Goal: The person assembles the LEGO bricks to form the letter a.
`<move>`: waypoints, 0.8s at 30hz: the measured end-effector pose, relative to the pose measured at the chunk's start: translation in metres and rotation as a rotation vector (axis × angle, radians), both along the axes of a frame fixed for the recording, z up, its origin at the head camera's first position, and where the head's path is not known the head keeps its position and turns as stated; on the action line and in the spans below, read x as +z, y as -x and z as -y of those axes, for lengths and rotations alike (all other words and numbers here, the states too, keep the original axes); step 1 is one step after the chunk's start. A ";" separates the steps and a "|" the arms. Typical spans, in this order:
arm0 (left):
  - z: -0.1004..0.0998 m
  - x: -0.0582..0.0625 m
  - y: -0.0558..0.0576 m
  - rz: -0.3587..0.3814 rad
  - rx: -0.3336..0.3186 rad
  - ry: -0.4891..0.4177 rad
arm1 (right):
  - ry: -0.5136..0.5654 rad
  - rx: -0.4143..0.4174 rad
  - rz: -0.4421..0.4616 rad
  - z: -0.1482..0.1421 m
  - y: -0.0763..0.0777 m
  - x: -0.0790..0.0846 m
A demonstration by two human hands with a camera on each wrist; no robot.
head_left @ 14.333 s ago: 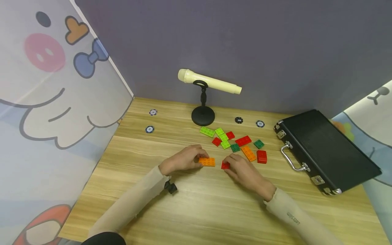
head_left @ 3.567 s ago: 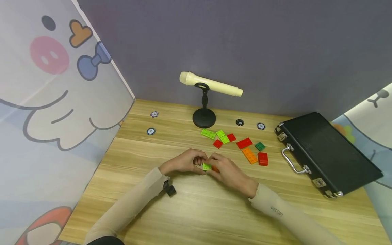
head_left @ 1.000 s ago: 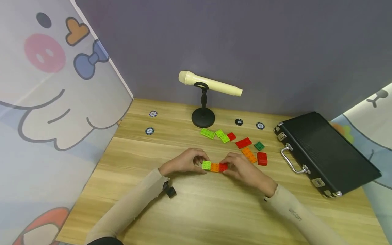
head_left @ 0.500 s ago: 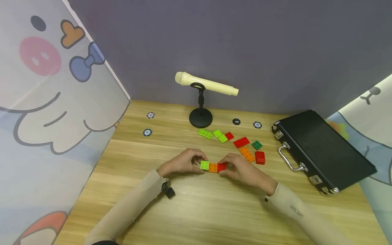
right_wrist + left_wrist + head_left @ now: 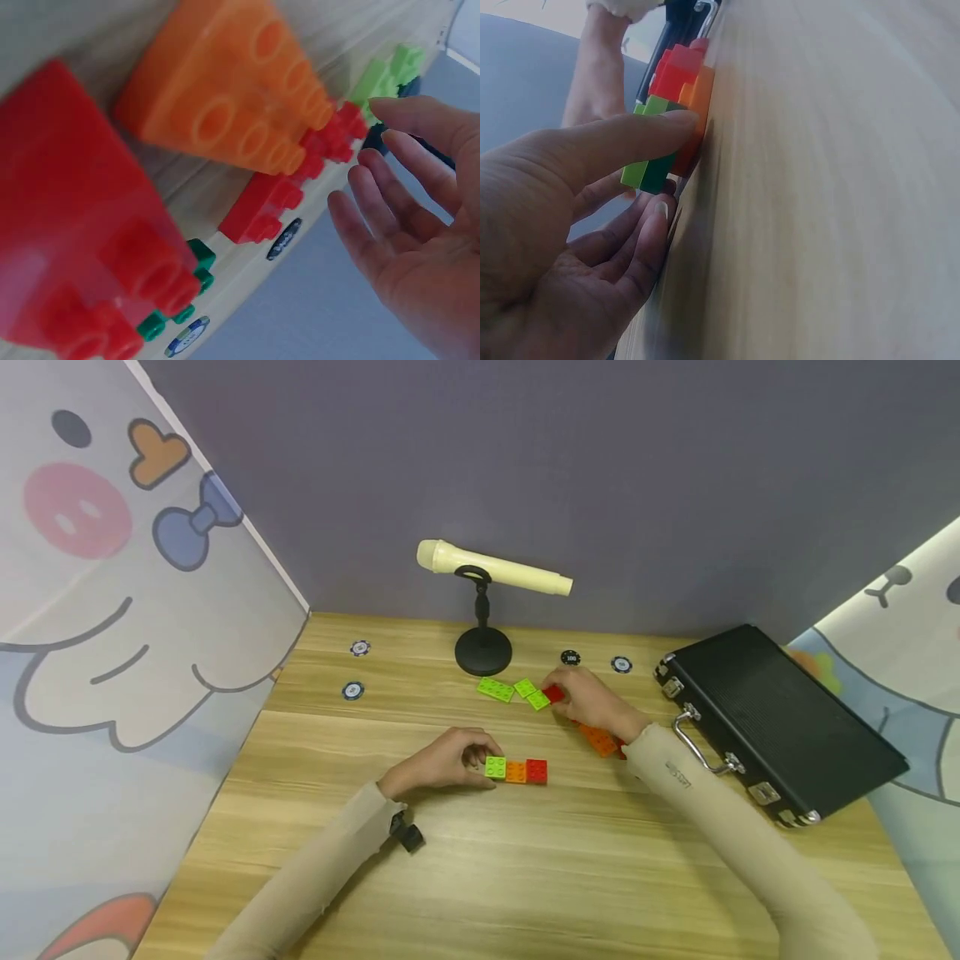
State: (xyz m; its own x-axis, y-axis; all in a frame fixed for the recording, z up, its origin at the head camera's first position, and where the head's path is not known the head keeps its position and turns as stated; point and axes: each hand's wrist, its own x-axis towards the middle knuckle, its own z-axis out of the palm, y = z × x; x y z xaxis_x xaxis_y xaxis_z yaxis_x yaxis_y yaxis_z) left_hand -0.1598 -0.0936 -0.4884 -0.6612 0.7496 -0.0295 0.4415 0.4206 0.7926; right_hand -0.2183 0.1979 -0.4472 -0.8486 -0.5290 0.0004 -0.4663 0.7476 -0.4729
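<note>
My left hand pinches the left end of a small toy-brick build low over the wooden table. Its orange base brick bears a red brick at the right end; at the left a lime brick tops a dark green one. In the left wrist view, the thumb lies along the green bricks. Farther back, my right hand reaches around a small red brick among the loose pieces. The right wrist view shows its fingers spread, thumb and fingertips apart.
Lime bricks lie left of the right hand; an orange brick is partly under its wrist. A microphone on a black stand is behind. A black case stands right; poker chips lie about.
Over the longer span the orange brick has gained green, lime and red bricks. Within the last half second my right hand has left the build and moved back to the loose bricks.
</note>
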 end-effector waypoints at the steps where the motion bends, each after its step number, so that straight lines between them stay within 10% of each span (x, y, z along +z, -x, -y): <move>1: 0.000 0.000 0.000 -0.002 0.002 0.004 | -0.019 0.000 0.004 0.000 0.003 -0.001; 24: 0.000 -0.003 -0.001 -0.015 0.005 0.008 | -0.069 -0.032 -0.088 -0.004 0.009 -0.010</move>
State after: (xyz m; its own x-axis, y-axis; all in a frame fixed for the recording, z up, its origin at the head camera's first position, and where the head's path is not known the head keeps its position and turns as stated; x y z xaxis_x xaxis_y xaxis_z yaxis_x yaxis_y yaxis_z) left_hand -0.1585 -0.0937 -0.4914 -0.6651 0.7463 -0.0253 0.4514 0.4288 0.7826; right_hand -0.2269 0.2022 -0.4577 -0.8634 -0.5030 0.0395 -0.4789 0.7923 -0.3779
